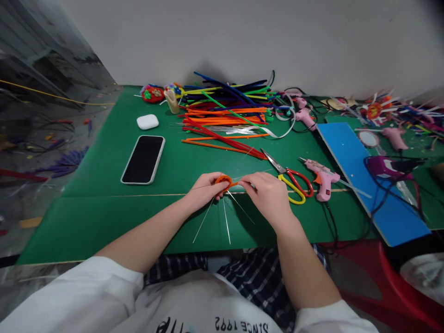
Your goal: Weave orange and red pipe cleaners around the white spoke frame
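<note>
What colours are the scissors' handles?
One handle is yellow, the other red; the head view shows both.

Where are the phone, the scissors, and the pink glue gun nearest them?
Phone [143, 160]: head view, on its dark screen.
Scissors [296, 188]: head view, on the yellow handle.
Glue gun [325, 181]: head view, on its pink body.

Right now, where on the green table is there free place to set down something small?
Bare table shows left of the phone, between the phone and the left forearm, and between the phone and the orange stems. It is crowded along the back and at right, around the scissors, pink glue gun and blue board.
</note>
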Demonstrator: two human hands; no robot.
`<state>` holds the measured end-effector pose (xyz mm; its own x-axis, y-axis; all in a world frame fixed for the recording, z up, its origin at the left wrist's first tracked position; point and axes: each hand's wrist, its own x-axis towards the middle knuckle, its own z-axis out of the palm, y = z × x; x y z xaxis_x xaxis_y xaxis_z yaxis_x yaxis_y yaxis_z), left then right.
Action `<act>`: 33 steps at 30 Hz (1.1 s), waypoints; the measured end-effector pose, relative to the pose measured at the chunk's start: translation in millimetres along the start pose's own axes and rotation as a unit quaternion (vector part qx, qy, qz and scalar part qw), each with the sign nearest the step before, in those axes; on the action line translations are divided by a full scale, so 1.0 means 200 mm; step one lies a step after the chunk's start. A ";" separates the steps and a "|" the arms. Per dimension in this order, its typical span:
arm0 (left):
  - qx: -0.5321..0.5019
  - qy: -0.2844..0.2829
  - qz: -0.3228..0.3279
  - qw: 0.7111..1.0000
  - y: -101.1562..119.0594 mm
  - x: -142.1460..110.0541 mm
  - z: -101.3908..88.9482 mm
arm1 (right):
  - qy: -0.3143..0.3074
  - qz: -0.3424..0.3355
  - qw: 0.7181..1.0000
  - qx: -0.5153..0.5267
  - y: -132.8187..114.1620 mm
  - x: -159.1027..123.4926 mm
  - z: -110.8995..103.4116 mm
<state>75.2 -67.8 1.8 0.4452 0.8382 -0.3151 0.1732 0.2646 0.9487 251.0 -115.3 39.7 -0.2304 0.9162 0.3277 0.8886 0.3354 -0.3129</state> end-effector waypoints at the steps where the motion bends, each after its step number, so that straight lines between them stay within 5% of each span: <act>1: -0.004 0.002 -0.001 1.000 0.00 0.00 0.00 | 0.003 0.005 1.000 -0.002 0.00 0.00 0.00; 8: 0.000 -0.009 0.008 1.000 0.01 -0.01 -0.01 | -0.085 0.120 0.983 0.106 0.04 0.01 0.01; 14: 0.041 -0.102 0.009 0.994 0.04 -0.03 -0.04 | -0.225 0.154 0.901 0.337 0.13 0.01 0.02; 30: -0.109 -0.103 -0.003 0.989 0.06 -0.05 -0.04 | -0.221 0.214 0.801 0.513 0.06 0.04 0.10; 33: -0.142 -0.081 -0.007 0.987 0.08 -0.05 -0.04 | -0.193 0.196 0.810 0.518 0.06 0.05 0.12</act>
<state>65.9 -68.8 20.1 0.5833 0.7523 -0.3064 -0.0626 0.4177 0.9064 249.1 -97.7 17.7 -0.2952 0.9301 -0.2188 0.1588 -0.1780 -0.9711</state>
